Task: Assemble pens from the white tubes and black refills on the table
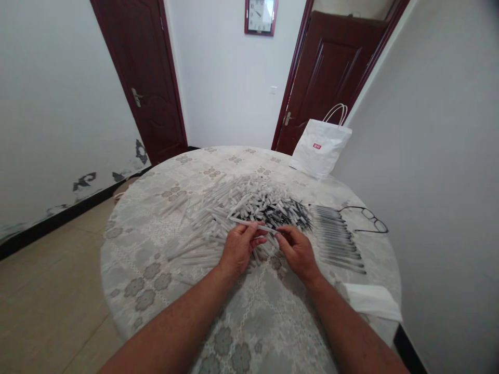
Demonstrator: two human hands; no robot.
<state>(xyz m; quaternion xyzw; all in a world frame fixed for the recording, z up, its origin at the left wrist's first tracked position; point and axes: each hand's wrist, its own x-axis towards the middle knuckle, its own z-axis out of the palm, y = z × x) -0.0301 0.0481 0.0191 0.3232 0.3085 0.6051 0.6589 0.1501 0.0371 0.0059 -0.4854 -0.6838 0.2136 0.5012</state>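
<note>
Several dark patches [84, 181] low on the white wall at far left. Next, dark red door [142, 78], metal handle on its left side. In front, round table [117, 270] under a flower-patterned cloth [280, 311].

Long white tubes [202, 254] strewn from left of centre to the middle of the table, pointing several ways, a few lying apart toward the left edge.

Left hand [237, 250] just on the near-edge side of the tubes: thumb and fingers pinched on one thin white tube [238, 221]. Tube above the heap at mid-table, crosswise and slightly slanted, left end free, right end at the other hand.

Beyond the far edge, square clock [261, 15] on the back wall. Right of centre in the heap, short white-and-black pieces [278, 208], tightly jumbled.

Right hand [295, 252]: thumb and forefinger narrowed to a pinch at the tube's right end; cannot tell whether also on a smaller piece there.

At the far right edge, white bag [322, 148] with looped handles and red label; behind it, second dark red door [343, 57]. Toward the right edge, grey sticks [337, 241] side by side in a row, dark at their right ends. By the near right edge, white cloth [372, 301]. Rightmost, near the right edge, dark-framed glasses [379, 225], arms unfolded.
</note>
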